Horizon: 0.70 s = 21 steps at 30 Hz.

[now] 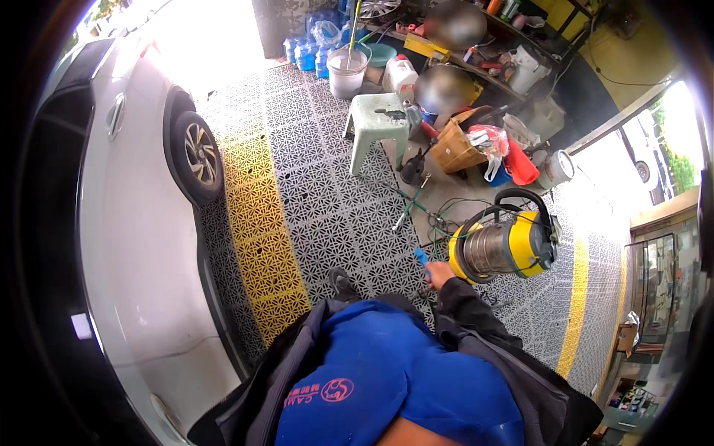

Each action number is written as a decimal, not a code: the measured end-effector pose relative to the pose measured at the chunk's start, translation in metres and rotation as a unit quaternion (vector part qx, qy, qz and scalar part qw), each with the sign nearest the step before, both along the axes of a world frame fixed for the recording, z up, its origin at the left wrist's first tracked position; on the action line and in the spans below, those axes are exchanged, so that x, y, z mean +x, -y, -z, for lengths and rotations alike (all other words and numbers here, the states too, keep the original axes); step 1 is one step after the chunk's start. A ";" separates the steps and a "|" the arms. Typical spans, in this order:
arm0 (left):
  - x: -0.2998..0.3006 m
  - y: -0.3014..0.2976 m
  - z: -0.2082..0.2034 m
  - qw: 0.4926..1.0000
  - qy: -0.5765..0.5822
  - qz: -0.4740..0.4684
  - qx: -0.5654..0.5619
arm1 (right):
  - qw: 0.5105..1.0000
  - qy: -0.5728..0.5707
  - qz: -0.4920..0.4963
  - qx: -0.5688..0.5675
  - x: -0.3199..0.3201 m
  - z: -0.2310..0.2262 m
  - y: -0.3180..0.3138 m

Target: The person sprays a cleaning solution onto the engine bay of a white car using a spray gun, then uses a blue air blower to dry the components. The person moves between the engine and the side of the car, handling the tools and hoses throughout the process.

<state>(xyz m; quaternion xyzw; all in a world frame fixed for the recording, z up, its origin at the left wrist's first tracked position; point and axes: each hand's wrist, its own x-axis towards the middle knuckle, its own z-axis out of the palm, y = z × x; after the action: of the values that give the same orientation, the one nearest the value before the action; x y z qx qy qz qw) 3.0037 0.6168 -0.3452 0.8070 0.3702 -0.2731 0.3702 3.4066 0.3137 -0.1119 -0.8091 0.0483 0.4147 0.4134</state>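
Note:
My right hand (pixel 440 275) is closed around a small blue handle-like object (pixel 422 256), which pokes out ahead of the fingers; its kind is not clear. Just right of that hand lies a yellow and black vacuum cleaner (pixel 494 241) with a see-through drum and a dark curved handle. Green hose or cord (pixel 440 221) loops beside it. A spray wand (pixel 401 218) with a metal tip rests on the floor ahead of the hand. My left hand does not show.
To the left stands a white car (pixel 145 245). Ahead are a pale green stool (pixel 378 111), a white bucket (pixel 346 74) and a cardboard box (pixel 455 145). Cluttered shelves (pixel 491 74) line the back. Grey and yellow grid tiles (pixel 260 215) cover the floor.

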 end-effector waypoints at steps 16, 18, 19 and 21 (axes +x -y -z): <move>0.464 -0.482 -0.122 0.955 0.205 -0.062 0.206 | 0.954 0.263 0.146 -0.019 0.425 0.229 -0.380; 0.474 -0.483 -0.116 0.990 0.057 0.031 0.127 | 0.955 0.233 0.156 -0.092 0.462 0.244 -0.427; 0.489 -0.490 -0.118 0.994 0.011 0.059 0.086 | 0.959 0.198 0.166 -0.118 0.484 0.243 -0.444; 0.528 -0.527 -0.135 0.996 -0.017 0.062 0.065 | 0.957 0.152 0.181 -0.166 0.532 0.248 -0.480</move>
<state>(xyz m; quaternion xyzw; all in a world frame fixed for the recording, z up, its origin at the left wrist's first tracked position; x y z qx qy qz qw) 3.5316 1.1438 -0.2106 0.8460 0.3424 -0.2847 0.2933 3.9386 0.7941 -0.3600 -0.8977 0.1986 0.1914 0.3437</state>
